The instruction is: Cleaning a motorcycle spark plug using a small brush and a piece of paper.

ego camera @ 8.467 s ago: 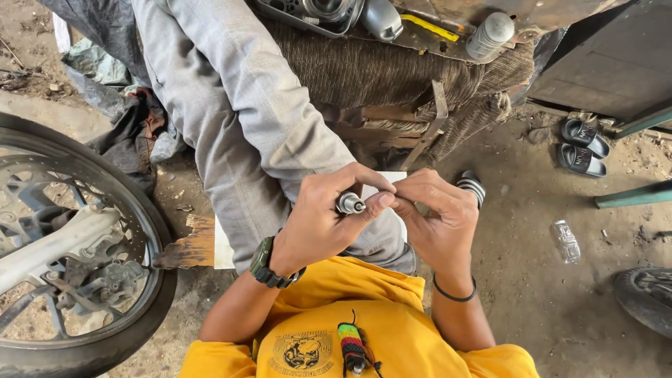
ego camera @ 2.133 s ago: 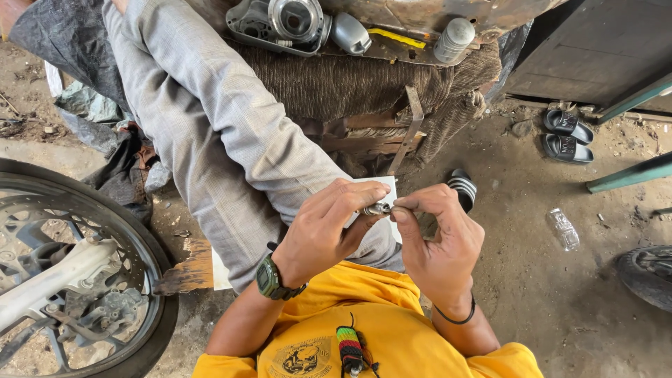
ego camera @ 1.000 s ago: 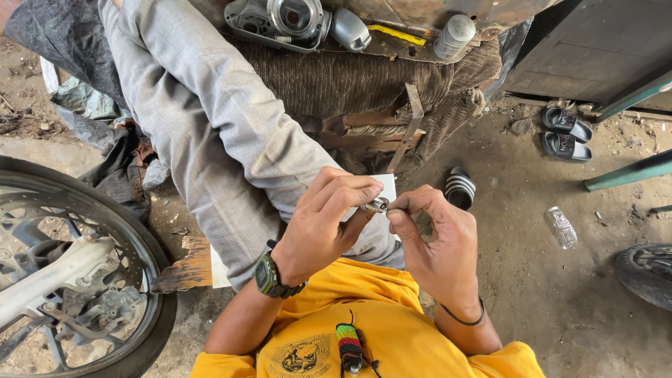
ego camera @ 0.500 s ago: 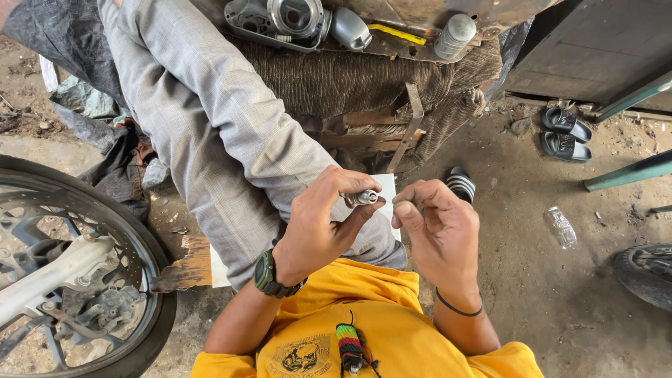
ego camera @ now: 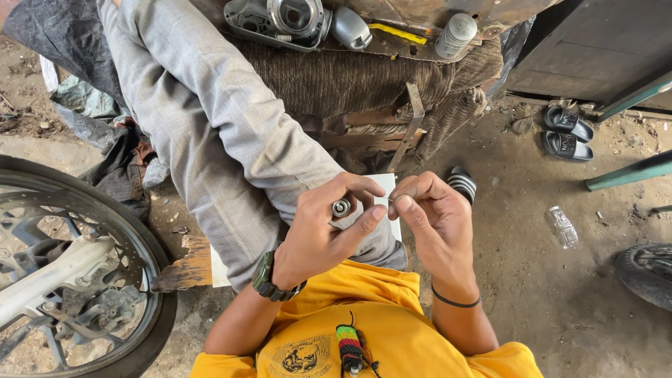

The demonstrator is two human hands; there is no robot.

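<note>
Two bare hands are meeting above the person's lap, over a grey trouser leg (ego camera: 231, 147). The left hand (ego camera: 325, 234) is gripping a small round metal part (ego camera: 341, 207), pinching it between thumb and curled fingers with its open end facing up. The right hand (ego camera: 434, 220) is sitting just beside it, its thumb and forefinger pinching something too thin to make out, aimed toward the part. A green wristwatch (ego camera: 267, 276) is sitting on the left wrist, a black band (ego camera: 455, 302) on the right. A motorcycle wheel (ego camera: 77, 266) is lying at the left, an engine casing (ego camera: 283, 21) is resting above, and black sandals (ego camera: 567, 133) are lying on the dirt floor (ego camera: 546, 294) well apart.
</note>
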